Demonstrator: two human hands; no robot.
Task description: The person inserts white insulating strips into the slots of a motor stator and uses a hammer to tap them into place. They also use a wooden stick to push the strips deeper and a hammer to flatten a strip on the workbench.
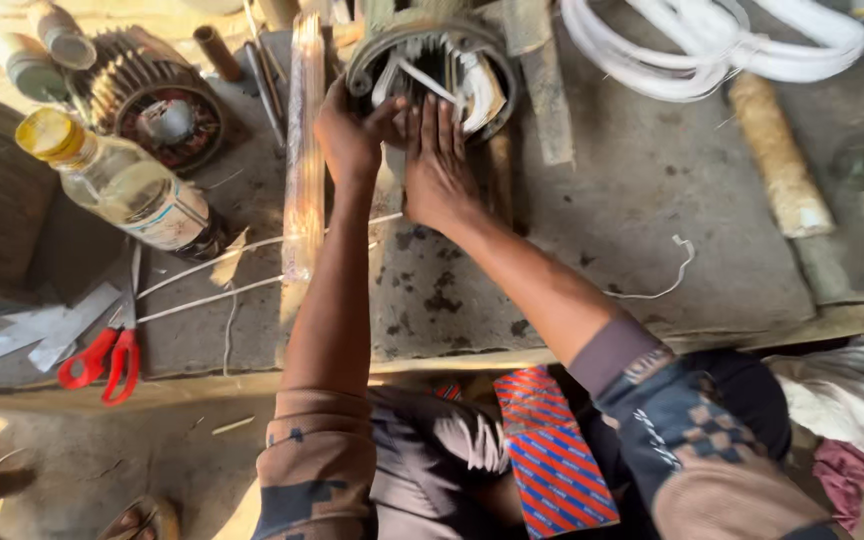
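A round metal motor stator (432, 70) with white insulation strips in its slots lies on a stone slab (652, 200). My left hand (352, 135) grips its near-left rim, thumb reaching toward the opening. My right hand (439, 160) lies flat with fingers together, fingertips pressed against the stator's lower edge. Both forearms stretch up from the bottom of the view. What the fingertips touch inside the bore is hidden.
A clear bottle with a yellow cap (122, 180) lies at left beside a finned motor housing (157, 100). Red-handled scissors (107, 350) and white paper strips lie at lower left. White wire coils (712, 40) and a wooden handle (777, 155) sit at right.
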